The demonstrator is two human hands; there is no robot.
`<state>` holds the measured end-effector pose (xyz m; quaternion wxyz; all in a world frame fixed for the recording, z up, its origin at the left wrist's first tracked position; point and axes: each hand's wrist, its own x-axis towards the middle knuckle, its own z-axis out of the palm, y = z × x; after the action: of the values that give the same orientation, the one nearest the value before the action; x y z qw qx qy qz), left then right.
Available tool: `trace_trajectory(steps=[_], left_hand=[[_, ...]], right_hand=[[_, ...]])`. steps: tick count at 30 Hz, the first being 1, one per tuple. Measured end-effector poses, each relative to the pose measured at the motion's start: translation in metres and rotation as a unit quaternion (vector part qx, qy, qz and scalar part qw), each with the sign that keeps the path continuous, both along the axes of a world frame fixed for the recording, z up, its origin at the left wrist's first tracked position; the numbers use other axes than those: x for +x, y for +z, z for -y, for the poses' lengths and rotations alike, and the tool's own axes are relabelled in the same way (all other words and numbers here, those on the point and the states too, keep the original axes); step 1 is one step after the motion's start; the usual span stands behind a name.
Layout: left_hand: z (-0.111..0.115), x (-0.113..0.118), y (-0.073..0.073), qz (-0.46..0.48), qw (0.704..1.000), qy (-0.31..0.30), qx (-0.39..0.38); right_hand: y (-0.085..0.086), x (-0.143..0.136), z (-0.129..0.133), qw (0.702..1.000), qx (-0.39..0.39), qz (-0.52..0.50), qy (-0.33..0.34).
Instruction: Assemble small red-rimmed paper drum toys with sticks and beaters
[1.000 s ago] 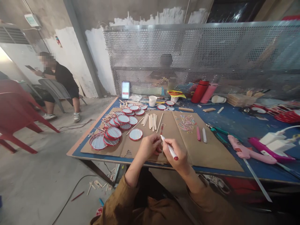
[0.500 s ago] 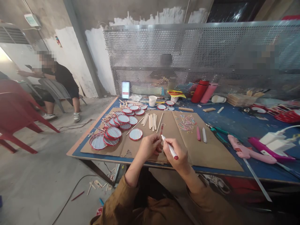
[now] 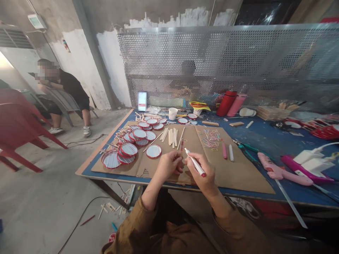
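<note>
Pen (image 3: 195,165), gripped in the right hand's (image 3: 206,173) fingers, has moved off the stick (image 3: 182,146) the left hand (image 3: 168,165) pinches above the table's (image 3: 261,134) near edge

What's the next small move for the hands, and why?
Probably bring the marker to the reddish strip, tip first: the left hand seems to pinch the strip's near end, and the right hand holds the marker pen-style, its tip close but apart.

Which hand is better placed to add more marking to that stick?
Right, I'd judge: the right hand has the marker in its grip, its writing end close to the stick. The left hand is occupied, pinching that stick.
</note>
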<state>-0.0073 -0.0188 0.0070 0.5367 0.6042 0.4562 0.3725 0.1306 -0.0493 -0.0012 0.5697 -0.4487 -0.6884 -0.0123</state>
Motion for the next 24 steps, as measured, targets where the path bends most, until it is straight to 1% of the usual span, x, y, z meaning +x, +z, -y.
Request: trace_trajectory(steps=[2,4,7,9,15,20,24], left_hand=[[-0.0003,-0.0002,0.0003,0.005,1.000,-0.006,-0.001],[-0.0010,-0.0005,0.0001,0.010,1.000,-0.014,0.001],[-0.0017,-0.0007,-0.0008,0.007,1.000,-0.018,0.002],[-0.0018,-0.0007,-0.0012,0.002,1.000,-0.016,0.001],[-0.0017,-0.0010,-0.0037,0.007,1.000,-0.018,0.010],[-0.0031,-0.0018,-0.0080,0.011,1.000,-0.019,0.021],[-0.0036,-0.0016,-0.0077,0.011,0.999,-0.023,0.025]], right_hand=[[-0.0015,-0.0006,0.0008,1.000,0.014,0.012,-0.021],[-0.0015,-0.0007,0.0024,0.997,0.035,0.046,-0.042],[-0.0009,-0.0002,0.0036,0.990,0.073,0.104,-0.055],[-0.0017,0.0000,0.0029,0.988,0.086,0.115,-0.058],[-0.0056,-0.0015,0.0001,0.989,0.071,0.125,-0.044],[-0.0036,-0.0036,0.0003,0.989,0.068,0.123,-0.038],[-0.0017,-0.0034,0.0003,0.989,0.062,0.124,-0.044]])
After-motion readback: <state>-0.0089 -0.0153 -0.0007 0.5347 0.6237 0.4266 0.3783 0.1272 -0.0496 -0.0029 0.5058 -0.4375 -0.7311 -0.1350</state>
